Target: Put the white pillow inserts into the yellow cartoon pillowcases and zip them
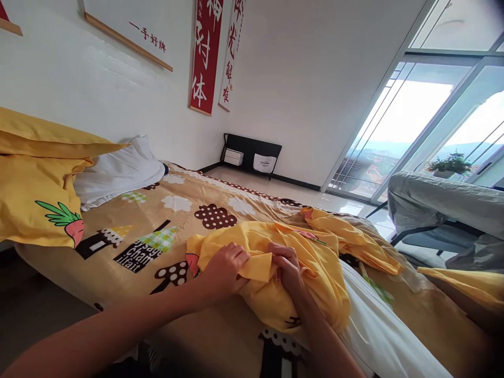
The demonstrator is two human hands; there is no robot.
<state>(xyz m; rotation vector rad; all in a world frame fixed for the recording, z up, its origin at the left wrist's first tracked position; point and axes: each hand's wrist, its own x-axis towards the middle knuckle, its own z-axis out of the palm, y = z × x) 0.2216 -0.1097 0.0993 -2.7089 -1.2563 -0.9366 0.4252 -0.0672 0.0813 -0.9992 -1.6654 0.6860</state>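
Red banner [205,58]: 神附体; white banner [227,68]: 光解难; scroll [126,26]: 一手好牌; bedsheet [137,256]: "Cham", "lifait".

Here we are on the head camera, looking forward and down over the bed [189,216], forearms [129,321] reaching in from the bottom edge! Left hand [226,266] and right hand [289,266] show close up, just below centre; well beyond, the far wall [307,79], the window [409,118] leaning at upper right.

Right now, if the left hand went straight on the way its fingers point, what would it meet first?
Beyond the folded edge of the yellow pillowcase it holds, the left hand would probably meet the right hand first, though depth is hard to judge.
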